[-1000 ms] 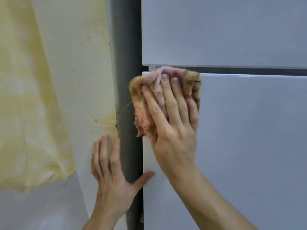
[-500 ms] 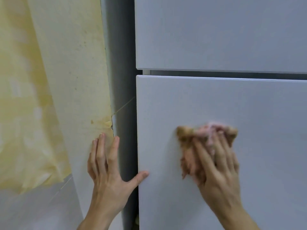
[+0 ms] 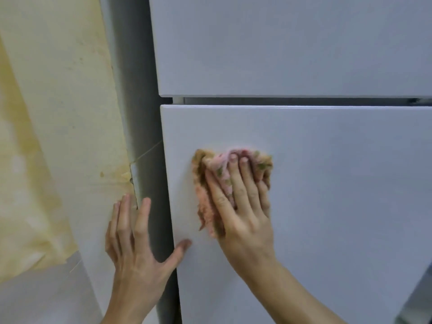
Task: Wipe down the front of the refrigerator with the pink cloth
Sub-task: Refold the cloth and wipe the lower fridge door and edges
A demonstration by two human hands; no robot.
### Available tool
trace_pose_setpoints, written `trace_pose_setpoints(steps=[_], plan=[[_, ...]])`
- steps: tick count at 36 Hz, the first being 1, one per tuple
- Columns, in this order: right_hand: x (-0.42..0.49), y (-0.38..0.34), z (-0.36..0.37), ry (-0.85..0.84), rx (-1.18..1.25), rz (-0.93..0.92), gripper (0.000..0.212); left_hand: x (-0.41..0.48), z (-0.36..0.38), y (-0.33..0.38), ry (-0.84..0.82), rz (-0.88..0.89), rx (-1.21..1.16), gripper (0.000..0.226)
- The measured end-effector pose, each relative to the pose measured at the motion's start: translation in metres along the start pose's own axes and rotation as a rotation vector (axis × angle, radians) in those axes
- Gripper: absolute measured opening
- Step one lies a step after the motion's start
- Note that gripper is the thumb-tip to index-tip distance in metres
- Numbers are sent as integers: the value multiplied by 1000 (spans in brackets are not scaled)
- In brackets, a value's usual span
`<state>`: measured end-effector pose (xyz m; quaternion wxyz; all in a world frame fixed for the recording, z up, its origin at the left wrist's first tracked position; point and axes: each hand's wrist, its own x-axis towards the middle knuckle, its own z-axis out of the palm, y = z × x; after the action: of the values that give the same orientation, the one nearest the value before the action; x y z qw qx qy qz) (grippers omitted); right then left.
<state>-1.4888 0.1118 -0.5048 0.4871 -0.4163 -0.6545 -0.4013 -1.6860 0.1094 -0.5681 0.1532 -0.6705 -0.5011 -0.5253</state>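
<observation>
Here, right hand [image 3: 243, 213] flat on pink cloth [image 3: 218, 166], pale refrigerator door [image 3: 339, 195] beside stained wall [image 3: 58, 136].

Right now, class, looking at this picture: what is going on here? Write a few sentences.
A person is wiping a fridge. The right hand presses the pink cloth flat against the lower door, near its left edge and a little below the gap under the upper door. The left hand lies open on the stained wall beside the fridge, with its thumb reaching onto the lower door's edge.
</observation>
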Motion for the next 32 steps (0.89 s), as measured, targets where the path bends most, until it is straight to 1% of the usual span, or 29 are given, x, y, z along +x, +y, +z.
trace_pose_setpoints(steps=[2, 4, 6, 8, 10, 11, 12, 13, 14, 17, 19, 22, 24, 26, 27, 28, 32], plan=[[-35, 4, 0, -75, 23, -102, 53, -5, 4, 8, 15, 27, -1, 97], [-69, 12, -4, -154, 41, -173, 47, -8, 7, 18, 11, 62, -18, 89], [-95, 23, -12, -243, 54, -220, 45, -7, 8, 28, -7, 118, -27, 83], [-110, 38, -21, -295, 58, -251, 45, -4, 8, 37, -21, 169, -9, 80], [-117, 58, -30, -290, 25, -272, 51, -2, 10, 45, -38, 199, 11, 79], [-119, 71, -33, -272, 0, -272, 62, -1, 11, 49, -43, 212, 16, 78], [-119, 84, -39, -251, -25, -261, 73, 0, 12, 52, -42, 226, 14, 77], [-118, 96, -44, -228, -43, -234, 78, 0, 13, 55, -34, 236, 7, 75], [-114, 107, -51, -200, -54, -188, 76, 0, 13, 57, -25, 236, -5, 73], [-93, 131, -68, -145, -100, -29, 58, -2, 14, 62, -2, 184, -66, 74], [-75, 136, -73, -118, -115, 59, 57, -4, 13, 64, 4, 137, -122, 74], [-46, 125, -66, -37, -67, 265, 62, -4, 11, 68, 6, 89, -169, 74], [-23, 105, -57, 29, -23, 408, 64, -2, 10, 72, 4, 92, -165, 72], [-2, 81, -47, 50, -4, 490, 66, 0, 9, 74, 9, 115, -146, 69], [6, 68, -43, 37, 2, 486, 66, 0, 10, 75, 15, 130, -133, 68], [12, 56, -39, 15, 5, 444, 64, 0, 11, 75, 21, 144, -121, 67], [12, 31, -31, -61, -17, 229, 54, 1, 20, 81, 35, 167, -106, 64]])
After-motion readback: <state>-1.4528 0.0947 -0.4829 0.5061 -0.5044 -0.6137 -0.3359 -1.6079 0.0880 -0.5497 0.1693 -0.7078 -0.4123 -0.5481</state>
